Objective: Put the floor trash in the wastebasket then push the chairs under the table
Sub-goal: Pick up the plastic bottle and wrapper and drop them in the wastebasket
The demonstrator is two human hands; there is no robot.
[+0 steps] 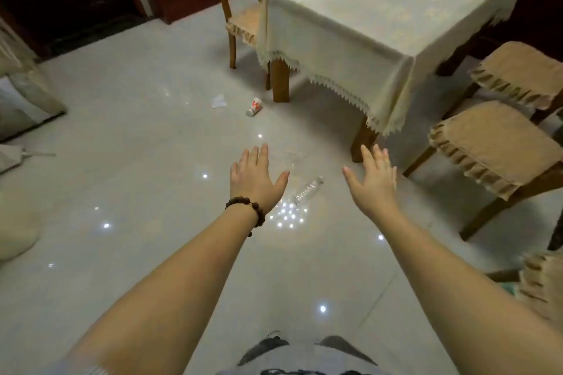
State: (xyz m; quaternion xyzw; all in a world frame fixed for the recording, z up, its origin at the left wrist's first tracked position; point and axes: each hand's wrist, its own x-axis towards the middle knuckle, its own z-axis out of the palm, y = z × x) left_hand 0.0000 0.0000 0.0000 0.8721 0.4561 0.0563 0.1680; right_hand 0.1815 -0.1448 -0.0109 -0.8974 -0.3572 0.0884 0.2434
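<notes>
Reaching forward over a glossy pale tiled floor point(137, 119), both bare arms stretch out with each grip wide and holding nothing: the left hand point(255, 175), with a dark beaded bracelet point(248, 207) at the wrist, and the right hand point(373, 179), fingers straight and spread. No wastebasket can be made out. A faint clear object just beyond the left fingertips is too hard to identify. Between the hands, lower on the floor, lies a clear plastic bottle point(307, 191) on its side. Farther off, near a worktop leg, lie a tipped white paper cup point(254, 106) with red print and, just beside it, a crumpled white tissue point(219, 101). The worktop point(380, 18) wears a cream fringed cloth. One wooden chair point(240, 9) stands at its far end, partly under; two cushioned chairs point(490, 146) stand pulled out on the right, cut off by the frame edge.
</notes>
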